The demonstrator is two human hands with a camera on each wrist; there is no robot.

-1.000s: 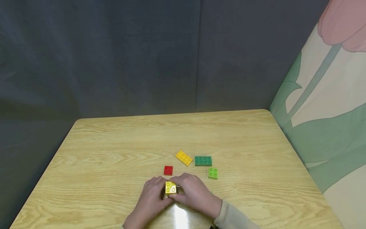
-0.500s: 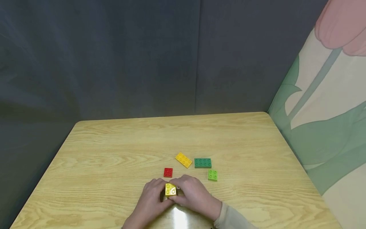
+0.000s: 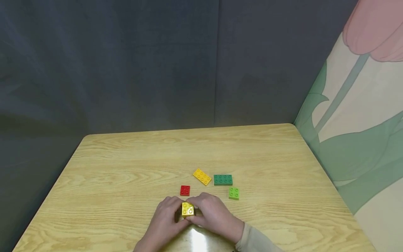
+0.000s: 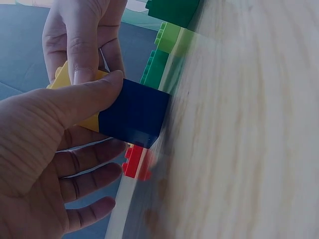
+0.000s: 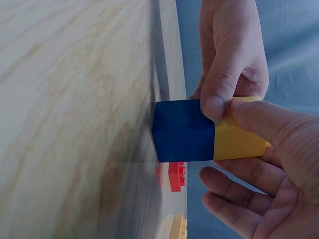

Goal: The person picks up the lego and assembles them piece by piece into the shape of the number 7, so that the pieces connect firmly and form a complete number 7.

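Note:
A yellow toy building brick [image 3: 188, 209] with studs on top sits on a blue brick [image 4: 134, 112], forming an upright stack at the table's near side. The blue brick's lower end is at the tabletop. My left hand [image 3: 165, 218] pinches the stack mostly on the blue brick, its thumb near the seam. With thumb and fingers, my right hand [image 3: 212, 215] grips the yellow brick from the other side. The other fingers of both hands are spread loosely below the thumbs in the wrist views. From the head view the blue brick is hidden.
Beyond the hands lie a red brick [image 3: 185, 190], a yellow-orange long brick [image 3: 202, 176], a green long brick [image 3: 223, 180] and a lime brick [image 3: 234, 193]. Another dark green brick [image 4: 174, 10] shows in the left wrist view. A dark curtain [image 3: 151, 66] hangs behind the wooden table [image 3: 126, 157].
The head view has tilted slightly, so the table and bricks appear a little lower. Both hands stay on the yellow and blue stack with almost no movement.

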